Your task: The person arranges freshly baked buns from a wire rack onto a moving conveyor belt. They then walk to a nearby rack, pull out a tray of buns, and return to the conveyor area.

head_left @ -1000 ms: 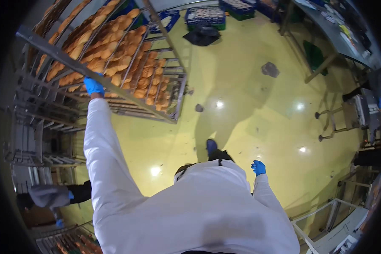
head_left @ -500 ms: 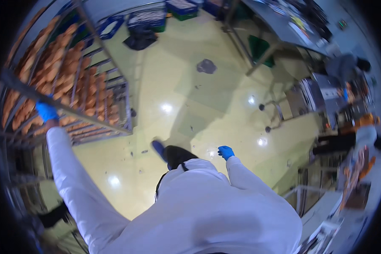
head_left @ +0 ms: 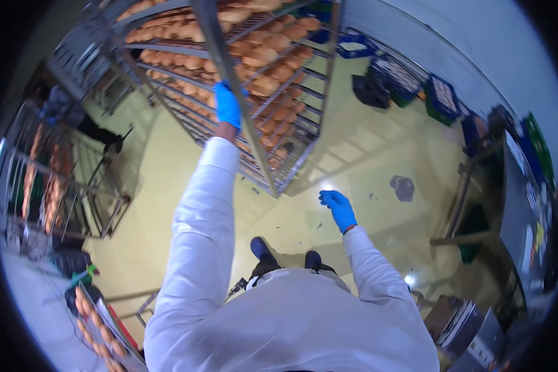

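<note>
A tall metal rack point(head_left: 255, 146) stands in front of me, its shelves filled with golden bread rolls point(head_left: 260, 57). My left hand point(head_left: 227, 106), in a blue glove, is closed around the rack's near upright post, with that arm stretched forward. To the right of the rack's lower corner, my right hand point(head_left: 339, 211) hangs in the air over the floor. It also wears a blue glove; its fingers are loosely bent, and nothing shows in them.
Crates point(head_left: 400, 80) and a dark bag point(head_left: 371, 92) line the far wall. A table point(head_left: 518, 204) stands at right. Another rack point(head_left: 74, 180) with long loaves is at left, near a person point(head_left: 68, 111). A tray of rolls point(head_left: 99, 328) sits lower left. The yellow floor has a dark patch point(head_left: 402, 188).
My view has turned left, so the rack now appears ahead rather than at far left. My left hand still grips the rack; my right hand stays free. Both my shoes now show.
</note>
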Available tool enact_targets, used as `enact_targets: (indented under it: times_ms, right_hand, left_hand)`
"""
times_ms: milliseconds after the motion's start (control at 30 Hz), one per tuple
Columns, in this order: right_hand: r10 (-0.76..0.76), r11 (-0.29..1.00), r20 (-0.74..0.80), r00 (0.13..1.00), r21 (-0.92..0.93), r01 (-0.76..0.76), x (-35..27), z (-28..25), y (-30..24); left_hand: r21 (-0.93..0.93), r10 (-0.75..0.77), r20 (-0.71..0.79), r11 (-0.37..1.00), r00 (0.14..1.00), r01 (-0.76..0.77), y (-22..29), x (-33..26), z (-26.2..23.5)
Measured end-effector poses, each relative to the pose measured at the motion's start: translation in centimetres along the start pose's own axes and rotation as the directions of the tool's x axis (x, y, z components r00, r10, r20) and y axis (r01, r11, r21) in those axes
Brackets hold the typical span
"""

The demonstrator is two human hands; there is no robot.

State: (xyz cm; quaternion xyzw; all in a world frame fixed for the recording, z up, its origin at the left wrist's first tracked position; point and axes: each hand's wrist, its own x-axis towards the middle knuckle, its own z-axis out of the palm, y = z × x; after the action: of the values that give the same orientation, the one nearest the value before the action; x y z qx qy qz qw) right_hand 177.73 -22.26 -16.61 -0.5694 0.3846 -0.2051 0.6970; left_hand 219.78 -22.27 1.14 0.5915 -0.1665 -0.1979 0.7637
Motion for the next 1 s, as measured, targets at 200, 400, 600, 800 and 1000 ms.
enact_targets:
  times_ms: [200,400,600,800,1000]
  right_hand:
    - [-0.408,0.913,0.025,0.913,0.043,0.406,10.8,6.8,-20.2]
    - [-0.593,0.785,0.08,0.801,0.279,0.554,21.9,11.1,-29.1]
    - [-0.395,0.898,-0.097,0.913,0.171,0.406,24.6,5.8,-28.4]
    - [-0.535,0.812,-0.389,0.75,0.009,0.584,19.2,-2.1,-36.2]
    - [-0.325,0.826,-0.817,0.477,0.002,0.564,20.0,-3.1,-41.2]
  left_hand:
    - [0.191,0.122,0.014,0.974,0.992,-0.122,2.6,-3.0,7.3]
    - [0.054,0.258,0.121,0.962,0.958,-0.266,-1.4,-2.9,12.7]
    - [0.19,0.005,0.537,0.974,0.844,-0.126,-1.9,-4.3,11.0]
    - [0.157,0.045,0.109,0.986,0.993,-0.062,3.2,-0.5,-3.1]
    - [0.47,0.344,-0.475,0.877,0.81,-0.096,9.7,17.6,-21.7]
